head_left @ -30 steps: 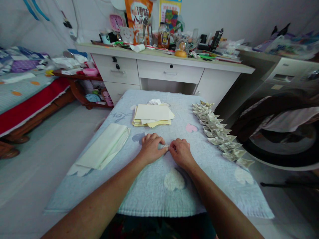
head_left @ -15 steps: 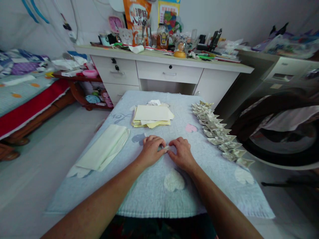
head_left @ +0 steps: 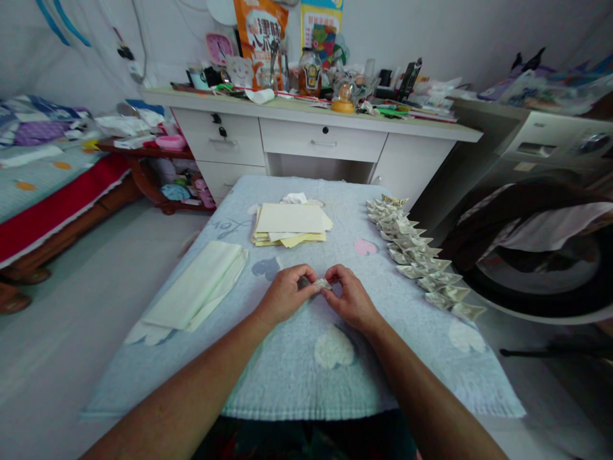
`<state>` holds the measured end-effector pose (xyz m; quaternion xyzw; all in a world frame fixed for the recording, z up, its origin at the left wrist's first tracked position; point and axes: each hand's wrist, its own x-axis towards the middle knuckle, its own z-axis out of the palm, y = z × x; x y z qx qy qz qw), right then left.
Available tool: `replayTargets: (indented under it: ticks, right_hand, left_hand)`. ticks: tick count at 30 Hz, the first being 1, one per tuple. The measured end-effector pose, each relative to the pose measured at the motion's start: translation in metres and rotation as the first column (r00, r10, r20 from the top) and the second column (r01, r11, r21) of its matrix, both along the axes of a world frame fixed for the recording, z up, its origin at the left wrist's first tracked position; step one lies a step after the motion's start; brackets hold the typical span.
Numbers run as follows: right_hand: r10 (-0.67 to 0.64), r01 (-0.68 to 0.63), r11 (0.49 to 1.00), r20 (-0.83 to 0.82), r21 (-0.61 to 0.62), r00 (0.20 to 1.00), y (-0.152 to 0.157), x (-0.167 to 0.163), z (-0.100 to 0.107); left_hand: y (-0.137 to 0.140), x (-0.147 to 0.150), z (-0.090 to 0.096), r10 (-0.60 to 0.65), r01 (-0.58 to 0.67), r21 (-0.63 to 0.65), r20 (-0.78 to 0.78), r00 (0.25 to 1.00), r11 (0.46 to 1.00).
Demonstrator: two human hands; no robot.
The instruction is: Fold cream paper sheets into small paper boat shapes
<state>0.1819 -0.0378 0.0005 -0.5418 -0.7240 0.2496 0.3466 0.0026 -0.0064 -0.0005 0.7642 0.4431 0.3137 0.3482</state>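
A small piece of folded paper (head_left: 322, 283) is pinched between my two hands above the middle of the cloth-covered table (head_left: 287, 390). My left hand (head_left: 287, 291) grips its left end with thumb and forefinger. On the other end, the thumb and fingers of my right hand (head_left: 351, 297) are closed. Much of the paper hides behind the fingertips. Beyond the hands lies a stack of cream and yellow paper sheets (head_left: 290, 218). A folded pale green sheet (head_left: 198, 284) rests to the left. Several folded paper boats (head_left: 412, 246) stand in a slanting row on the right.
Behind the table is a white desk (head_left: 325, 142) crowded with a honey jar (head_left: 310, 73), an orange snack bag (head_left: 261, 38) and a pink clock (head_left: 219, 49). A washing machine (head_left: 541, 150) stands at right, a bed (head_left: 52, 172) at left. Crumpled white tissue (head_left: 294, 198) sits behind the stack.
My fingers have lifted and turned slightly, so more of the folded paper shows between them. Both hands keep hold of it. The other things on the table have not moved.
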Motion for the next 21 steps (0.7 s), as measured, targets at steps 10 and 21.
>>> replayTargets:
  ticks: [10, 21]
  right_hand:
    - [0.108, -0.111, 0.993, -0.064, -0.043, 0.992, 0.0029, 0.0038, 0.0015]
    - [0.072, -0.101, 0.990, -0.267, -0.095, 0.961, 0.0010, 0.0025, 0.0037]
  left_hand:
    - [0.0006, -0.0023, -0.0005, 0.022, -0.008, -0.111, 0.130, 0.991, 0.994]
    - [-0.0010, -0.0002, 0.0048, -0.004, 0.034, -0.147, 0.196, 0.981, 0.989]
